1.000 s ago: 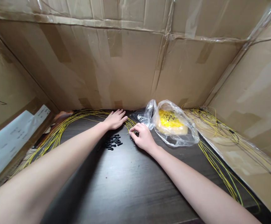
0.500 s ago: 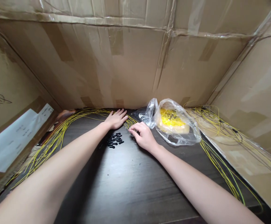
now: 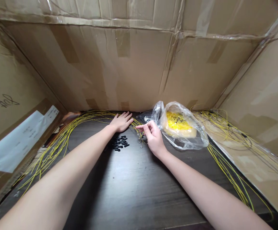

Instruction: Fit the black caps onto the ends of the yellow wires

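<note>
Near the far edge of the bench [image 3: 134,185], the left hand [image 3: 122,122] is lying flat and open, fingers spread, pressing on the bundle of yellow wires [image 3: 64,137]. The right hand [image 3: 153,137] is pinching a single wire [image 3: 140,136] between thumb and forefinger, lifting its end just beside the black caps [image 3: 119,142]. This looks like separating one strand; drawing it free calls for a firm hold-down and a slow pull.

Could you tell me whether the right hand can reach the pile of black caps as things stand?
Probably yes: the black caps lie uncovered on the table left of the right hand, with only a few yellow wire ends between; the left hand rests behind them.
</note>
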`<state>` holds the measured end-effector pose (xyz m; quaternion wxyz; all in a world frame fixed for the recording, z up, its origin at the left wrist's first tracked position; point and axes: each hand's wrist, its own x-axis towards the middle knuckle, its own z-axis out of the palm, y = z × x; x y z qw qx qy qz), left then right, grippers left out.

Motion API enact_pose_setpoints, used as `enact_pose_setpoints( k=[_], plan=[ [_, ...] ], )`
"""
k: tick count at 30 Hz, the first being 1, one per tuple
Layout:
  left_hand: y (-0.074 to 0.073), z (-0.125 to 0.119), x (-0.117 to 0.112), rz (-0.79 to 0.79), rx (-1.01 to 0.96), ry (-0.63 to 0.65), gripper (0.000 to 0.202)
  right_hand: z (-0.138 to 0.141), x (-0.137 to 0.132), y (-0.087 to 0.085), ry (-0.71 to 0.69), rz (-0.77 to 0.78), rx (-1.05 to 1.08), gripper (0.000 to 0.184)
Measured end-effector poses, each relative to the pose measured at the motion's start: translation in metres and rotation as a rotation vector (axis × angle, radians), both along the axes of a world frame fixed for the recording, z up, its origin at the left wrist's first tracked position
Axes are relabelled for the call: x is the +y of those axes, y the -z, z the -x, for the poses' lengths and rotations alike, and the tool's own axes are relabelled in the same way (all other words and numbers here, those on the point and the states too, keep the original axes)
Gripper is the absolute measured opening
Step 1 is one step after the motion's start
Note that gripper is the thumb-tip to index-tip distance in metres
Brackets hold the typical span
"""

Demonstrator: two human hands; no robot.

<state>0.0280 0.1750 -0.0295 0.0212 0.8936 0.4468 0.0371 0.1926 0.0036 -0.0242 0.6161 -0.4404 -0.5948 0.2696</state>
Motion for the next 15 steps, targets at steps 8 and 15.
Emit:
enact_pose_setpoints(
  k=[8,15],
  plan=[
    [0.001,-0.001,0.001,-0.006,0.01,-0.012,0.071,0.002,-0.004,-0.023,-0.021,-0.09,0.441,0.029],
    [0.002,-0.001,0.002,-0.011,0.011,-0.017,0.073,-0.01,-0.015,-0.054,0.11,-0.242,0.424,0.024]
  ],
)
